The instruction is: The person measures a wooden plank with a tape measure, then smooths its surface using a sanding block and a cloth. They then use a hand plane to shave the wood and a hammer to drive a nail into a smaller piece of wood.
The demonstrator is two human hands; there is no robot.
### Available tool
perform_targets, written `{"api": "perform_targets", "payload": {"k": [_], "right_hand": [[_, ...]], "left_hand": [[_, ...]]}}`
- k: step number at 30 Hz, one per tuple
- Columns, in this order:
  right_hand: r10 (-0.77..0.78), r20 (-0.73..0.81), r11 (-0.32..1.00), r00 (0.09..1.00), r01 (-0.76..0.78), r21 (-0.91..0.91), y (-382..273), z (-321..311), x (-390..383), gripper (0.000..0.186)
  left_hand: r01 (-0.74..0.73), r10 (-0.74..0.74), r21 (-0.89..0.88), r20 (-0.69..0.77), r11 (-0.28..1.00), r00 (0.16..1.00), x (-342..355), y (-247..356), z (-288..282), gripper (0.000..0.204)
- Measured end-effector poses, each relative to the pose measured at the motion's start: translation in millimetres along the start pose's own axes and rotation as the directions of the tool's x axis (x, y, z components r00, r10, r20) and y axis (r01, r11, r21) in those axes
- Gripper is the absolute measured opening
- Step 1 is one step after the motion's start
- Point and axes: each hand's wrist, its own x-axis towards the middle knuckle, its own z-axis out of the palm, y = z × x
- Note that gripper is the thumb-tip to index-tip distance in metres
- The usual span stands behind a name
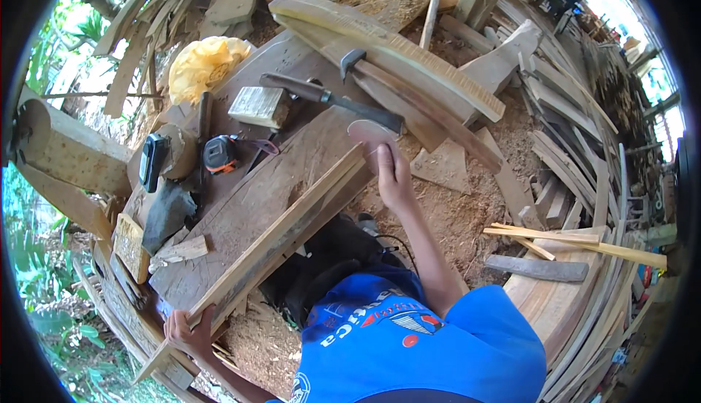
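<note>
My left hand (pixel 191 332) is closed around the lower left end of a long, narrow wooden board (pixel 274 236), which slants up across the front of the workbench (pixel 252 187). At the board's far right end, my right hand (pixel 395 181) pinches a round, reddish-brown sanding disc (pixel 370 133) with the thumb on top. The disc lies against or just over that end; exact contact is hidden. Just beyond the disc is a large chisel (pixel 328 101) with a dark handle. A hammer (pixel 353 61) with a long wooden handle lies past it.
A tape measure (pixel 220 155), a pale wooden block (pixel 259 105) and a grey cloth-like piece (pixel 168 215) rest on the bench. Behind them is a crumpled yellow bag (pixel 205 68). Shaped planks (pixel 387 49) lie beyond; at right, a grey flat bar (pixel 537 268) and stacked strips.
</note>
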Motion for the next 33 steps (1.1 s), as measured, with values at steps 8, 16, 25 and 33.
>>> {"api": "perform_targets", "payload": {"k": [8,16,25,33], "right_hand": [[0.038,-0.135,0.999,0.990,-0.042,-0.027,-5,18,1,0.029],[-0.020,-0.248,0.997,0.968,0.039,0.070,-3,21,10,0.029],[0.013,-0.251,1.000,0.968,-0.008,0.021,0,26,15,0.031],[0.001,-0.241,0.999,0.971,-0.012,-0.046,-4,26,8,0.029]], "left_hand": [[-0.006,0.006,-0.025,0.017,1.000,1.000,9,3,1,0.058],[-0.006,0.010,-0.048,0.082,0.999,0.997,12,-7,3,0.058],[-0.097,0.097,-0.019,0.009,0.995,0.995,14,-8,5,0.059],[-0.017,0.017,-0.009,-0.023,1.000,1.000,7,-2,4,0.059]]}}
